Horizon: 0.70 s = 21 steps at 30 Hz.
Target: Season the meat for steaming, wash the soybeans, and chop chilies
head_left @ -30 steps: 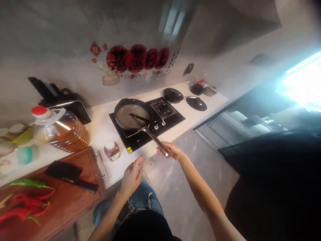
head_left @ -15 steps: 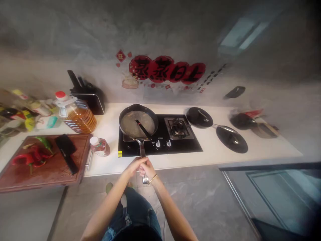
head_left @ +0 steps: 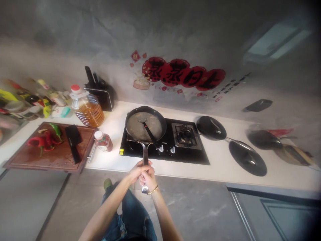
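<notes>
- Both hands are curled closed around the metal handle of the frying pan, left hand and right hand bunched together and overlapping. Handle's tip pokes out below them.
- Can't really tell which fingers are on the metal, since the hands cover each other.
- Right wrist has a thin gold-colored bracelet on it.
- The pan is over the left side of the black hob, covering whatever burner is there. Can't tell if it's sitting flat or slightly lifted.
- A black-handled utensil leans in the pan's cloudy liquid; its far end is murky.
- Bottles at far left are a blur, and the pan-like stuff at the table's right end is smeared too.
</notes>
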Each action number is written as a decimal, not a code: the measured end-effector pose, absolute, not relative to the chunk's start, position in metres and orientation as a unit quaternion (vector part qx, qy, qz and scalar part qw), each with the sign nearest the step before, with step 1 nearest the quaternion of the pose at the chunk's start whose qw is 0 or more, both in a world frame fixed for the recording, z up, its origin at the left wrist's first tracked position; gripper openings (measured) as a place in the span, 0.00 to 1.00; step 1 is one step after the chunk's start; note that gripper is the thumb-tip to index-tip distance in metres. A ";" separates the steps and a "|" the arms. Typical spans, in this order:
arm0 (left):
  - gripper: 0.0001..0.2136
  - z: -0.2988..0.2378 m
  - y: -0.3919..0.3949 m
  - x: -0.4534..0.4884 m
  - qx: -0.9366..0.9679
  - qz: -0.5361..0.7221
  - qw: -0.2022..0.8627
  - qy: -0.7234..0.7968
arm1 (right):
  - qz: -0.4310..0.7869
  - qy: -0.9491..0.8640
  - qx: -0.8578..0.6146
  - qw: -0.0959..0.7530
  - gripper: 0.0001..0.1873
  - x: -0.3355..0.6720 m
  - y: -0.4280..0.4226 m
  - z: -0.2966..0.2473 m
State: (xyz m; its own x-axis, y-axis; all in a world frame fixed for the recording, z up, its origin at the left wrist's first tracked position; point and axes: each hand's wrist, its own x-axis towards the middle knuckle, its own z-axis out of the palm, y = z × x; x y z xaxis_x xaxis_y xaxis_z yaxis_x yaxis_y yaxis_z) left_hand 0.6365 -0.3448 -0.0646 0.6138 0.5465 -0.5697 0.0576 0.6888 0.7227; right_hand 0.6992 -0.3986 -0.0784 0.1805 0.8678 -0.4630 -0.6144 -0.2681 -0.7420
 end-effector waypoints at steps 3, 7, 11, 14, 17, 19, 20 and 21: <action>0.18 -0.055 -0.360 0.638 0.361 0.151 0.818 0.421 | 0.628 -0.135 -0.498 0.583 0.22 0.701 -0.414 -0.069; 0.21 -0.047 -0.390 0.637 0.349 0.149 0.823 0.422 | 0.636 -0.138 -0.511 0.561 0.27 0.701 -0.446 -0.059; 0.20 -0.042 -0.432 0.631 0.330 0.177 0.831 0.412 | 0.650 -0.152 -0.521 0.532 0.32 0.697 -0.491 -0.055; 0.18 -0.041 -0.471 0.620 0.320 0.202 0.836 0.398 | 0.647 -0.156 -0.535 0.520 0.32 0.688 -0.531 -0.050; 0.19 -0.042 -0.516 0.602 0.313 0.212 0.841 0.386 | 0.642 -0.151 -0.544 0.519 0.30 0.672 -0.575 -0.045; 0.21 -0.044 -0.549 0.586 0.302 0.215 0.847 0.381 | 0.645 -0.150 -0.543 0.515 0.31 0.657 -0.608 -0.044; 0.22 -0.045 -0.566 0.577 0.295 0.218 0.850 0.378 | 0.647 -0.151 -0.543 0.514 0.31 0.648 -0.625 -0.043; 0.22 -0.045 -0.583 0.567 0.288 0.223 0.852 0.376 | 0.649 -0.152 -0.543 0.511 0.32 0.639 -0.642 -0.044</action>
State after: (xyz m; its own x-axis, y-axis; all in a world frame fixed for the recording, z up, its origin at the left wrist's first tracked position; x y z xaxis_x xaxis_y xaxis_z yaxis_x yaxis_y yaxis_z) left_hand 0.5669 -0.5833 -0.0453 0.6185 0.5958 -0.5123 -0.1630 0.7351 0.6580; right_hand 0.6390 -0.6421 -0.0438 0.1119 0.8287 -0.5483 -0.4982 -0.4307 -0.7525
